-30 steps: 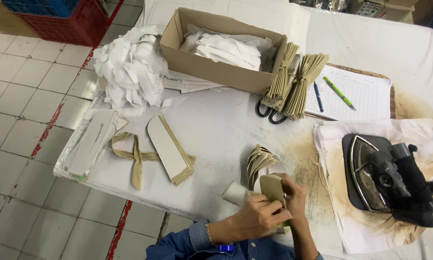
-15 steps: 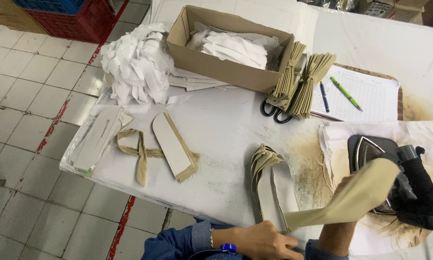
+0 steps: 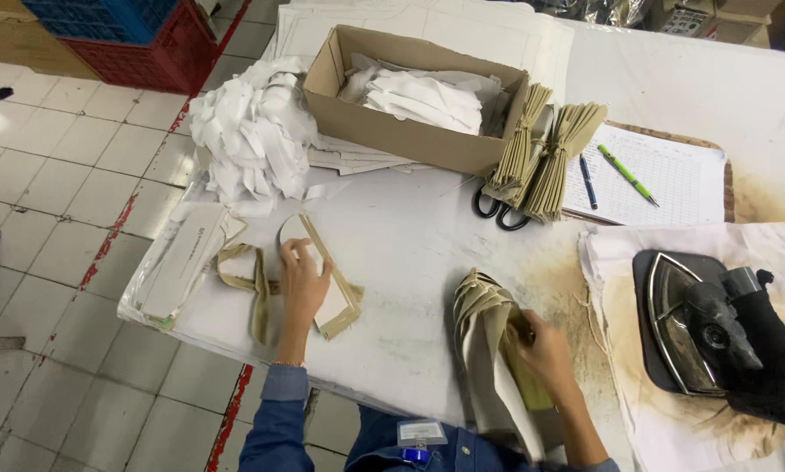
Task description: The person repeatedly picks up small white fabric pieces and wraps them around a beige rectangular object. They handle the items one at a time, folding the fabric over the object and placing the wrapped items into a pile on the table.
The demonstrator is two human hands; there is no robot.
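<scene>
The person's left hand [image 3: 303,278] lies flat, fingers spread, on a white shoe-sole-shaped card [image 3: 318,273] edged with tan tape; it presses on the card and grips nothing. The card lies near the front left of the white tabletop [image 3: 410,245], and loose tan strips [image 3: 248,284] lie just beside it to the left. Further left, at the tabletop's edge, is a clear plastic sleeve [image 3: 183,262] holding pale cards.

The right hand [image 3: 541,350] is closed on a tan strip at the side of a folded bundle of tan and white pieces [image 3: 488,341], which rests at the front edge of the tabletop, near a brown scorch stain. To the right, a black iron [image 3: 715,336] stands on a stained white cloth [image 3: 672,419].

At the back, an open cardboard box [image 3: 410,131] holds white fabric pieces. A heap of white scraps [image 3: 252,140] lies to its left. To the right of the box, two bundles of tan strips [image 3: 545,153] lie over black-handled scissors [image 3: 495,210]. Beside them, a sheet of ruled paper [image 3: 672,179] carries a blue pen [image 3: 588,182] and a green pen [image 3: 626,175]. Red and blue crates [image 3: 139,44] stand on the tiled floor at upper left.
</scene>
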